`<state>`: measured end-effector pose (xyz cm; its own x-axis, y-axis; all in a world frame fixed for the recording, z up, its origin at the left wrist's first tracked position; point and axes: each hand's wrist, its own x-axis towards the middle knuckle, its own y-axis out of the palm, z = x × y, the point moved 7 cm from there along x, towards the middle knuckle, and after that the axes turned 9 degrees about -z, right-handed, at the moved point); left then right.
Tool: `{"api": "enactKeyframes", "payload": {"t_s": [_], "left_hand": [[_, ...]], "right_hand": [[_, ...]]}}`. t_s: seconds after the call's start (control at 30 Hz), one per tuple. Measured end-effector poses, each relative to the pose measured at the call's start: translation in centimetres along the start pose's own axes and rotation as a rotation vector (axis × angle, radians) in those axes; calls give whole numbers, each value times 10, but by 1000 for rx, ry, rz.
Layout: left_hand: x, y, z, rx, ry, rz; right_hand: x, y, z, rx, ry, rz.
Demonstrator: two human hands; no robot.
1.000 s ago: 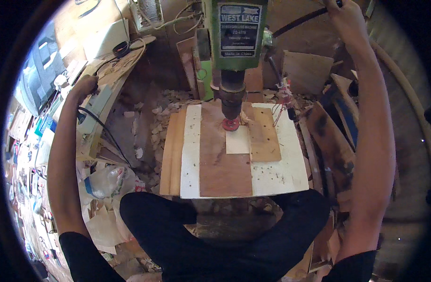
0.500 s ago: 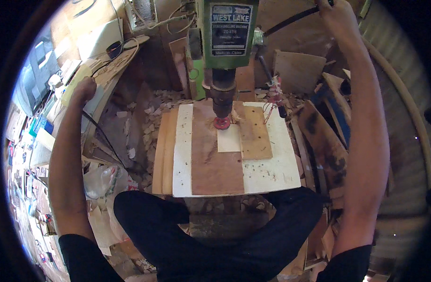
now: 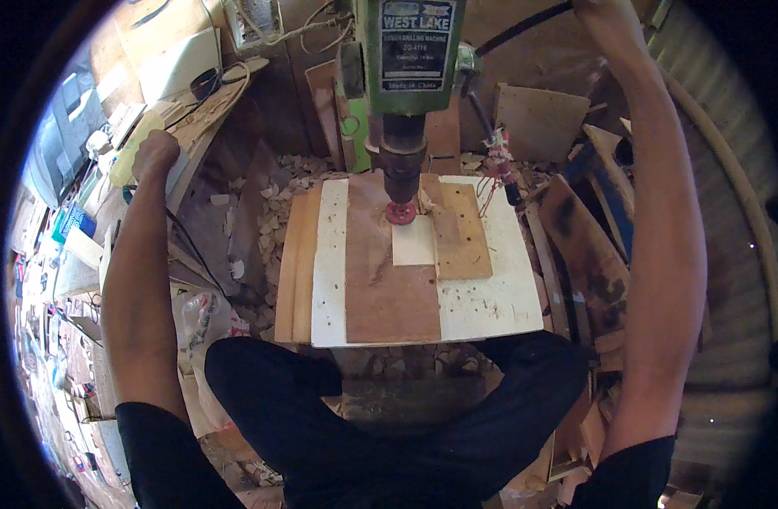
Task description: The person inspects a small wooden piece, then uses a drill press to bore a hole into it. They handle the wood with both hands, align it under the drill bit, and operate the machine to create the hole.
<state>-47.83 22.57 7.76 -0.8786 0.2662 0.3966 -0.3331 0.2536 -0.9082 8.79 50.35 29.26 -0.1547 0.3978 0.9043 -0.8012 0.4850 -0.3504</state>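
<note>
A green drill press (image 3: 406, 59) stands in front of me. A red round cutter (image 3: 398, 213) in its dark chuck (image 3: 402, 174) is down at the top corner of a small pale wooden square (image 3: 414, 242), seemingly touching it. The square lies on a brown board (image 3: 392, 310) against a tan wooden strip (image 3: 467, 242). My right hand (image 3: 608, 25), partly cut off at the upper edge, is closed round the end of the black feed lever (image 3: 520, 32). My left hand (image 3: 156, 154) is closed beside a yellowish object (image 3: 133, 151) on the left bench; what its fingers hold is hidden.
A white board (image 3: 495, 305) lies under the brown one. Wood chips (image 3: 279, 197) cover the floor behind. Scrap boards (image 3: 580, 237) lean at the right, and a hanging dark handle (image 3: 501, 161) is near them. A plastic bag (image 3: 204, 321) and a black cable (image 3: 194, 246) are at the left.
The view has shifted slightly, so the press and boards sit a little higher. My left forearm has moved a little to the right. My right hand stays on the lever.
</note>
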Motion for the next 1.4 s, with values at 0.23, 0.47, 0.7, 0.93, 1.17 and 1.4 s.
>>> {"api": "enactKeyframes", "payload": {"t_s": [0.23, 0.47, 0.7, 0.93, 1.17, 1.4], "left_hand": [[35, 33, -11, 404, 668, 375], [36, 12, 18, 19, 367, 515], [37, -10, 14, -180, 374, 417], [11, -33, 6, -388, 318, 504], [15, -26, 11, -432, 128, 481], [24, -21, 10, -260, 184, 437]], "right_hand": [[-2, -1, 0, 1, -15, -23], [-12, -9, 16, -12, -104, -86], [-9, -4, 12, 68, 27, 29], [19, 14, -40, -101, -148, -10], [25, 16, -66, -160, -156, -25], [10, 8, -40, -31, -72, 29]]}}
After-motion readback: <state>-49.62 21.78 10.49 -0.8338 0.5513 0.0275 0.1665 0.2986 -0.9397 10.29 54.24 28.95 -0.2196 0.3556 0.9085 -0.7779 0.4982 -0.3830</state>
